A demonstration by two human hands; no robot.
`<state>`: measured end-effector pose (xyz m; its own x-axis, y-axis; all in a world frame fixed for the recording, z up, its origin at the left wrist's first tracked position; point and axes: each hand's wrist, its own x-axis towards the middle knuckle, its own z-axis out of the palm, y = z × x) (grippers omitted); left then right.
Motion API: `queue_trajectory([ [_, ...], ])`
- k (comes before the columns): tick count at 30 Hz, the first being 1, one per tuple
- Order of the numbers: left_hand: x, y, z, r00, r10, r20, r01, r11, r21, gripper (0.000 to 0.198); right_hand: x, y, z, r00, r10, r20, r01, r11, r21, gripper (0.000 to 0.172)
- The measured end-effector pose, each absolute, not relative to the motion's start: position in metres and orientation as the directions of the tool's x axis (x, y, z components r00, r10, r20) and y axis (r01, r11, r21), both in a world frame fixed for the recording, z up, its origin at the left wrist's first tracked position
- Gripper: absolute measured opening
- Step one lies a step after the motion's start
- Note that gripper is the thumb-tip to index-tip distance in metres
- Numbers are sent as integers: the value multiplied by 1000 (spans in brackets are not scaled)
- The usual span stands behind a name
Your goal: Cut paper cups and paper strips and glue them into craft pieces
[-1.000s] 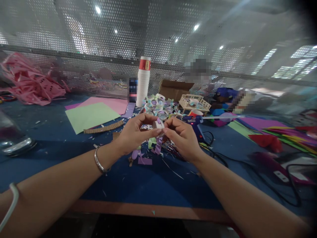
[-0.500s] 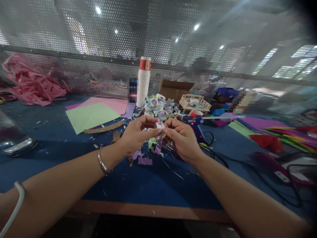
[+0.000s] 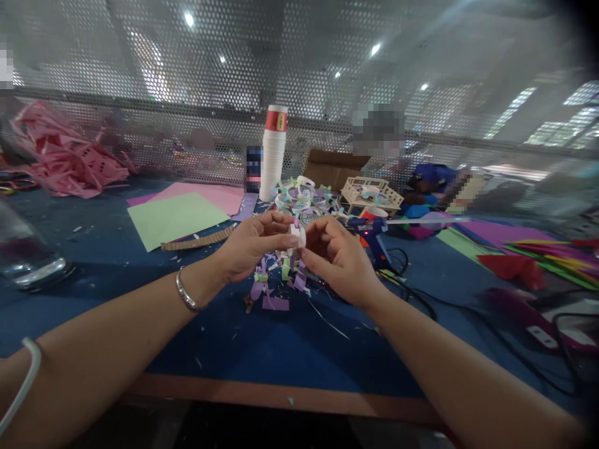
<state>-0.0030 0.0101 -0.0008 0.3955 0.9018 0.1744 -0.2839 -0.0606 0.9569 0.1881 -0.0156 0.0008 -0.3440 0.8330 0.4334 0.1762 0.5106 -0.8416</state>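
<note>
My left hand (image 3: 250,245) pinches a small white paper ring (image 3: 297,236) between thumb and fingers, with a bit of purple at its top. Just right of the ring is my right hand (image 3: 341,259), its thumb and fingers apart and curved around that side; whether a fingertip touches the ring I cannot tell. Behind the hands lies a pile of small paper rings (image 3: 302,194) with purple and pale green tabs. Purple paper scraps (image 3: 276,304) and green bits are strewn below the hands. A blue glue gun (image 3: 374,240) with a lit red light stands right of my right hand.
A tall stack of paper cups (image 3: 274,156) stands behind the pile. Coloured paper sheets (image 3: 175,218) and a cardboard strip (image 3: 196,239) lie left. A clear glass (image 3: 32,255) is at far left. The black cord (image 3: 468,305) runs across the right side, near more coloured paper (image 3: 515,240).
My right hand's fingers have parted from their pinch on the white ring. My left hand keeps hold of it and has shifted slightly left.
</note>
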Motion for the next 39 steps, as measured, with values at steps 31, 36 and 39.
queue_trajectory([
  [31, -13, 10, 7, 581, 790, 193, -33, -215, 976, 30, 197, -21, 20, -523, 762, 381, 451, 627, -635, 25],
  [36, -11, 11, 5, 582, 790, 191, -15, -225, 974, 32, 197, -20, 16, -527, 771, 358, 441, 609, -660, 25],
  [39, -11, 12, 2, 546, 811, 211, -1, -251, 968, 35, 197, -18, 12, -507, 781, 365, 381, 583, -717, 27],
])
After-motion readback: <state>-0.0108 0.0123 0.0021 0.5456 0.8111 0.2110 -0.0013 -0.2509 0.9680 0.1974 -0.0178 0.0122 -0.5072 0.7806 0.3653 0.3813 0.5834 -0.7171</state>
